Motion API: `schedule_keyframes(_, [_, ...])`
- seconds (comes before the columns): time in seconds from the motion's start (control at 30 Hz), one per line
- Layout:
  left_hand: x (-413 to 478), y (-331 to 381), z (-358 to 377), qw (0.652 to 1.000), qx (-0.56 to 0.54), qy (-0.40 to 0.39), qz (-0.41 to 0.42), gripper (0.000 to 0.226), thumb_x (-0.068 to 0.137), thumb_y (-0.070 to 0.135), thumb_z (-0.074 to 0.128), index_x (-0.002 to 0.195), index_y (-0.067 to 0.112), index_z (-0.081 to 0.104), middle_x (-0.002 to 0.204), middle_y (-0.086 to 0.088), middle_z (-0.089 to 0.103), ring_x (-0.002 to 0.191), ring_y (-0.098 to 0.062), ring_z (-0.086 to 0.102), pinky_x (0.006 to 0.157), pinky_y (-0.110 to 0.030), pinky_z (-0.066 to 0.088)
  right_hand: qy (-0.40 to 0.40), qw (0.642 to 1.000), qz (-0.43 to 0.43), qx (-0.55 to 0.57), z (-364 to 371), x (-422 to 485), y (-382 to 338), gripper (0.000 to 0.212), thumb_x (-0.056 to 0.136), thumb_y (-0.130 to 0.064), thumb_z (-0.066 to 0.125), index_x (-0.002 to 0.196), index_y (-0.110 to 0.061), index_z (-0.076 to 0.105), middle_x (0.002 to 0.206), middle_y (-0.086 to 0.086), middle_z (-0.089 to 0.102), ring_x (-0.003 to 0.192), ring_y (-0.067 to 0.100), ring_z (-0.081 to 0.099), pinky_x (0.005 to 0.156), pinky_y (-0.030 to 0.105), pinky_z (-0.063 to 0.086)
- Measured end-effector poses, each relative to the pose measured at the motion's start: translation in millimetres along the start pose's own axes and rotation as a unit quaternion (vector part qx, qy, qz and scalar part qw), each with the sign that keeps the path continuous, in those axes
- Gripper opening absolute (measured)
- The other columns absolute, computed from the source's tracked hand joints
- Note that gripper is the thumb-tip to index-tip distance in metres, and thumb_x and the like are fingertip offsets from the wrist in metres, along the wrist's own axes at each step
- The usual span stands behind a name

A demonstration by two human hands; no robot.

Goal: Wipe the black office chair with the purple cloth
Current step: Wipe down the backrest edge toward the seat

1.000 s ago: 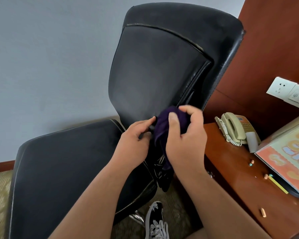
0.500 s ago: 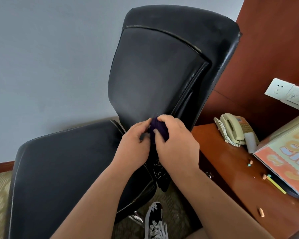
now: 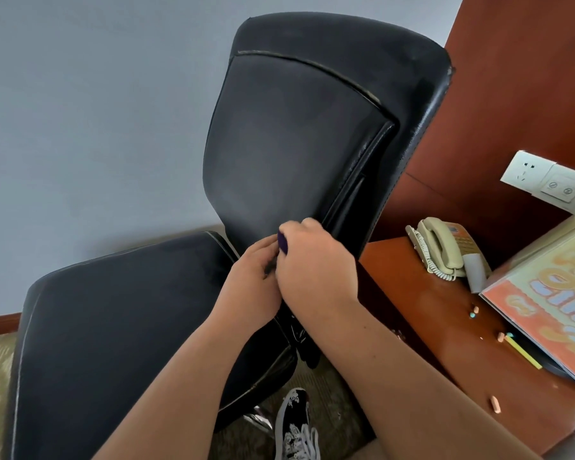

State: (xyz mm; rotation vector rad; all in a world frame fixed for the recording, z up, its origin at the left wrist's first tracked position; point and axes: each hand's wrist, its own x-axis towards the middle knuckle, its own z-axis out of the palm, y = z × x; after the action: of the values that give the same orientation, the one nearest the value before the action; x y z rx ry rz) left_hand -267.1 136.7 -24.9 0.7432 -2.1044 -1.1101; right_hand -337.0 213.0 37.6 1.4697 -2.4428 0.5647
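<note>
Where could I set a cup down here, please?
The desk has a bare patch between the phone and its near edge. The chair seat, left of the left hand, is bare too. It is crowded by the printed board, with the pencil and small scattered bits.

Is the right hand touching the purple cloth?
Touching. The head view shows the right hand wrapped around the purple cloth, only a sliver peeking out.
</note>
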Motion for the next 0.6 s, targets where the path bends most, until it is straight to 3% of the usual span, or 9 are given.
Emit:
schedule_keyframes(0.13, [-4, 1, -1, 1.000, 0.003, -0.007, 0.005, 0.047, 0.094, 0.001, 0.050, 0.126, 0.032, 0.067, 0.136, 0.025, 0.055, 0.128, 0.003, 0.048, 0.111, -0.028, 0.040, 0.018, 0.998, -0.053, 0.030, 6, -6, 14, 0.014, 0.101, -0.023, 0.048, 0.107, -0.023, 0.060, 0.097, -0.006, 0.052, 0.083, 0.017, 0.063, 0.068, 0.029, 0.052])
schedule_keyframes(0.23, [-6, 3, 0, 1.000, 0.019, 0.000, 0.005, 0.049, 0.099, 0.006, 0.050, 0.143, 0.028, 0.055, 0.151, 0.022, 0.041, 0.140, 0.007, 0.032, 0.118, -0.017, 0.023, 0.163, 0.981, -0.060, 0.087, -4, -6, 37, 0.019, 0.096, -0.022, 0.061, 0.114, -0.022, 0.066, 0.102, -0.003, 0.061, 0.084, 0.011, 0.060, 0.069, 0.012, 0.042])
schedule_keyframes(0.3, [-6, 3, 1, 1.000, 0.021, 0.002, -0.015, 0.048, 0.102, 0.010, 0.050, 0.148, 0.023, 0.048, 0.154, 0.022, 0.036, 0.141, 0.006, 0.030, 0.120, -0.018, 0.021, 0.280, 0.949, -0.037, 0.139, -16, 1, 52, 0.022, 0.095, -0.017, 0.064, 0.117, -0.017, 0.067, 0.104, 0.003, 0.063, 0.087, 0.007, 0.055, 0.073, 0.009, 0.035])
schedule_keyframes(0.37, [-7, 2, 3, 1.000, 0.022, 0.001, -0.022, 0.047, 0.103, 0.011, 0.049, 0.149, 0.023, 0.047, 0.154, 0.024, 0.035, 0.142, 0.006, 0.029, 0.118, -0.015, 0.019, 0.324, 0.929, -0.012, 0.180, -19, 6, 59, 0.023, 0.096, -0.014, 0.063, 0.119, -0.012, 0.066, 0.108, 0.005, 0.064, 0.091, -0.002, 0.048, 0.081, 0.001, 0.034])
schedule_keyframes(0.5, [-5, -1, 4, 1.000, 0.012, 0.013, -0.026, 0.046, 0.103, 0.008, 0.048, 0.147, 0.024, 0.050, 0.153, 0.024, 0.037, 0.141, 0.006, 0.031, 0.117, -0.015, 0.021, 0.304, 0.925, 0.018, 0.228, 19, -11, 52, 0.023, 0.097, -0.016, 0.063, 0.118, -0.007, 0.059, 0.106, -0.007, 0.058, 0.095, -0.007, 0.047, 0.084, -0.006, 0.031])
schedule_keyframes(0.6, [-3, -1, 5, 1.000, 0.001, 0.017, -0.026, 0.046, 0.102, 0.006, 0.048, 0.146, 0.022, 0.051, 0.153, 0.022, 0.038, 0.139, 0.008, 0.033, 0.114, -0.011, 0.023, 0.199, 0.945, 0.042, 0.256, 62, -37, 52, 0.021, 0.098, -0.023, 0.062, 0.117, -0.014, 0.057, 0.103, -0.010, 0.059, 0.085, -0.002, 0.055, 0.073, 0.000, 0.040])
